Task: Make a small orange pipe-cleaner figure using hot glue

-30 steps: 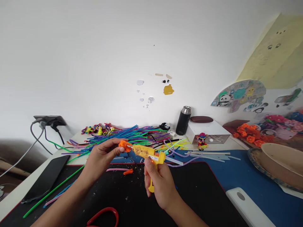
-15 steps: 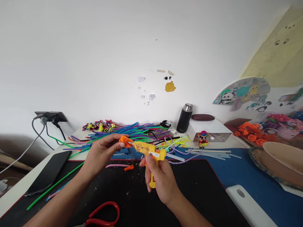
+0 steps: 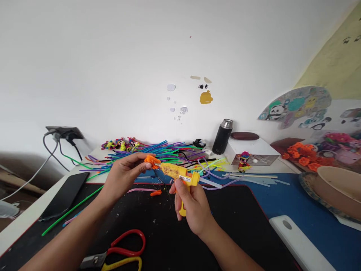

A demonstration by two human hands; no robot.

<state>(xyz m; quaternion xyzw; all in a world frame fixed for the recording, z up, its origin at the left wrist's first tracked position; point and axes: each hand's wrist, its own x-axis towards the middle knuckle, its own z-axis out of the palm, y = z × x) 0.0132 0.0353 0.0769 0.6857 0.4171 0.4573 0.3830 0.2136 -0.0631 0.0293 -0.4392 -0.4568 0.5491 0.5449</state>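
My right hand [image 3: 193, 209] grips the handle of a yellow glue gun [image 3: 180, 173], its nozzle pointing left. A clear glue stick [image 3: 210, 183] pokes out of the gun's back. My left hand [image 3: 124, 177] pinches a small orange fuzzy piece [image 3: 151, 162] right at the nozzle tip. Both hands hover above a black mat [image 3: 158, 229]. A short orange scrap [image 3: 155, 193] lies on the mat below the gun.
Red and yellow scissors [image 3: 118, 252] lie at the near edge. A pile of coloured pipe cleaners [image 3: 158, 154] covers the back of the table. A black phone [image 3: 64, 195] lies left, a black flask [image 3: 222, 136] and white box [image 3: 251, 150] behind, a woven tray [image 3: 332, 192] right.
The view has tipped down, so the scissors now show at the near edge. Both hands hold the same grip, with the orange piece kept at the nozzle.
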